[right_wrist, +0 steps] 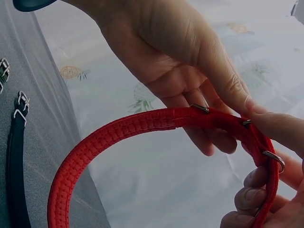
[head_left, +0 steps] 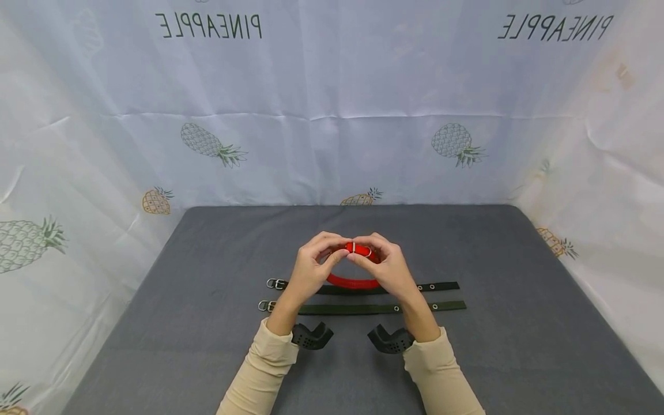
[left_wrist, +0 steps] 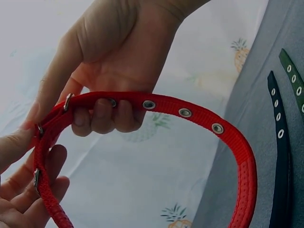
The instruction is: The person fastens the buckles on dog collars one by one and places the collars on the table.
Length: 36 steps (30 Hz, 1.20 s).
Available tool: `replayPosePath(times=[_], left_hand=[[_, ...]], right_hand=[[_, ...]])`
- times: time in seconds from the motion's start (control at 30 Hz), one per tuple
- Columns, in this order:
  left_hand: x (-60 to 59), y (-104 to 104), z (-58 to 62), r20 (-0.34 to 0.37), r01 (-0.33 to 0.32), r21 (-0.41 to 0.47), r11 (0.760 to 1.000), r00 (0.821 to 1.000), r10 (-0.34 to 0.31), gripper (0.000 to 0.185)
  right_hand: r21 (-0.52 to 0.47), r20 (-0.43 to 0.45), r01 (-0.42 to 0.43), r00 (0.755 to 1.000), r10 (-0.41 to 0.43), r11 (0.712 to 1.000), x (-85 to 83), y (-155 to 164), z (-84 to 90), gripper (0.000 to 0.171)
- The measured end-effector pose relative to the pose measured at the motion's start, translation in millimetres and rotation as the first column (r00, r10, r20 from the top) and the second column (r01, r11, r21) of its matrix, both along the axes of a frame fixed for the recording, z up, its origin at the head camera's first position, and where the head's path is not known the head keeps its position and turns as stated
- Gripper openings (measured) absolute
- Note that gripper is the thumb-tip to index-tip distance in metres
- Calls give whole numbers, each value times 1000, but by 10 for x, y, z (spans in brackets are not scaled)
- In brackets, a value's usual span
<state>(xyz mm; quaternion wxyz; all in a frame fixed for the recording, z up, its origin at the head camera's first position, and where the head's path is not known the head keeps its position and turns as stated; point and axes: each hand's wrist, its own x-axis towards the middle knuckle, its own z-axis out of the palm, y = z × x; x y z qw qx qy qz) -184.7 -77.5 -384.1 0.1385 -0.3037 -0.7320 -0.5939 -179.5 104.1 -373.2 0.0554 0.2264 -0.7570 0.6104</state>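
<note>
— What do the hands have?

— Both hold one red woven strap with metal eyelets and a silver buckle (head_left: 358,251), bent into a loop and lifted above the dark grey table top (head_left: 519,323); the left hand (head_left: 311,265) pinches the strap beside the buckle with thumb and curled fingers; the right hand (head_left: 386,268) grips the same stretch from the other side, its fingertips meeting the left ones over the buckle.

— And from the wrists?

— In the left wrist view the red strap (left_wrist: 190,111) arcs out from the fingers (left_wrist: 102,116) with its eyelets in a row; in the right wrist view the strap (right_wrist: 118,130) curves down and away, the buckle bar showing by the fingers (right_wrist: 256,187).

— What lies below?

— A black strap with a metal buckle (head_left: 441,286) and a dark green strap with a metal buckle (head_left: 363,309), flat and parallel on the table, the black one farther from the person; a pale cloth printed with pineapples (head_left: 332,115) stands behind.
</note>
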Motion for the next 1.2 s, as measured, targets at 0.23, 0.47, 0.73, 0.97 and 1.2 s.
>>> replayPosePath(times=[0.23,0.47,0.73,0.97,1.2], left_hand=[[0,2,7,-42,-16,4,1000,999,16,20],[4,-7,25,-79,-37,-14,999,996,36,19],[-8,-14,16,-99,-50,-19,999,994,47,19],[-5,-22,23,-98,-45,-7,999,994,44,20],[3,-41,45,-67,-71,-14,997,995,70,22]], right_hand=[[9,-20,-10,1000,10,1000,5,-7,7,26],[22,-31,-13,999,14,1000,1,-23,5,27],[22,-33,-13,999,14,1000,-5,-30,-6,27],[28,-43,-9,999,11,1000,-5,-26,7,26],[42,-51,11,999,-9,999,-8,-15,8,25]])
